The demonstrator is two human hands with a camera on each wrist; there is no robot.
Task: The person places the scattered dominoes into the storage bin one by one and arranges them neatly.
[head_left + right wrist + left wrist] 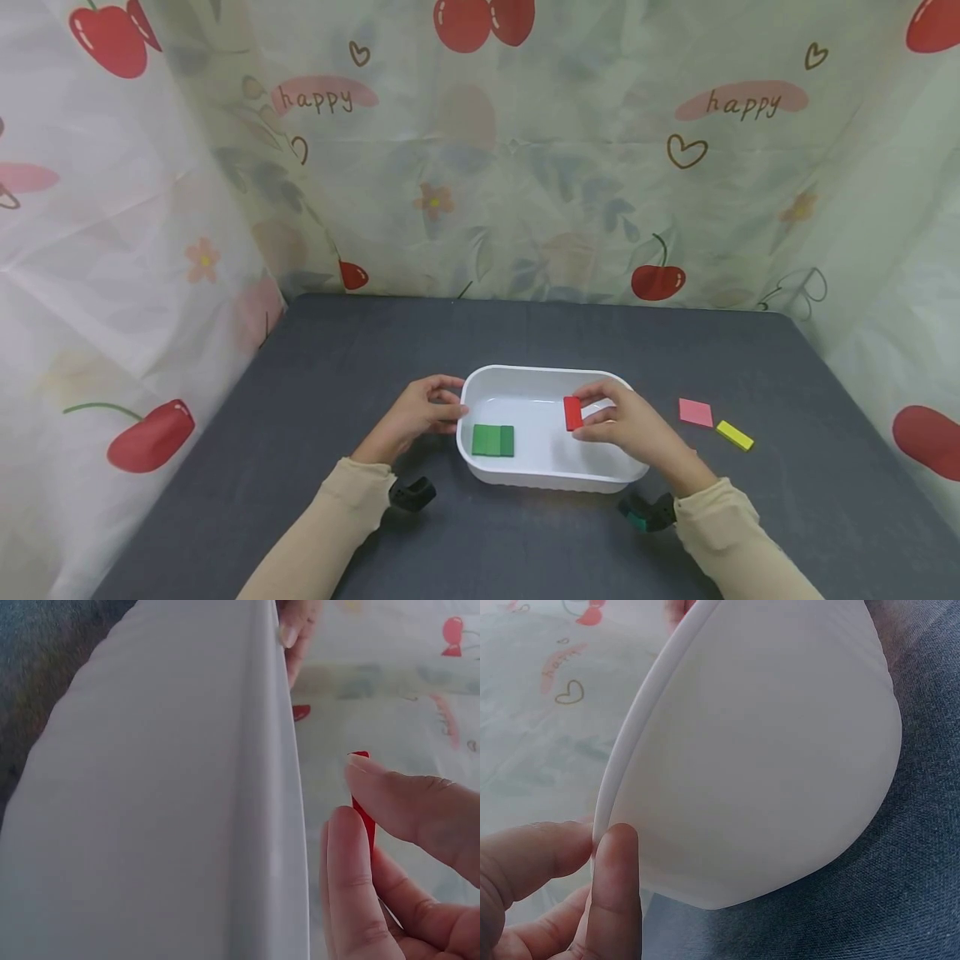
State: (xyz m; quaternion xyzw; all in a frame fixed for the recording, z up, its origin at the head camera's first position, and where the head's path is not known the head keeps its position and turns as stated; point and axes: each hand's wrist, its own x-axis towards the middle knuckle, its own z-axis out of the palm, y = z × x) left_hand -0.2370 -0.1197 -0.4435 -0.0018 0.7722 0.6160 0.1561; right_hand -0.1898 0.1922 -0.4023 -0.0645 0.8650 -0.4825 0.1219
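While pinched upright, red block (572, 412), flat, thin, rectangular, glossy.

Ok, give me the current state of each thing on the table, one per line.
white tub: upright on the grey table, left rim gripped.
left hand: pinching the tub's rim.
right hand: pinching the red block.
red block: held on edge over the tub.
green blocks: flat inside the tub.
pink tile: flat on the table.
yellow block: flat on the table.
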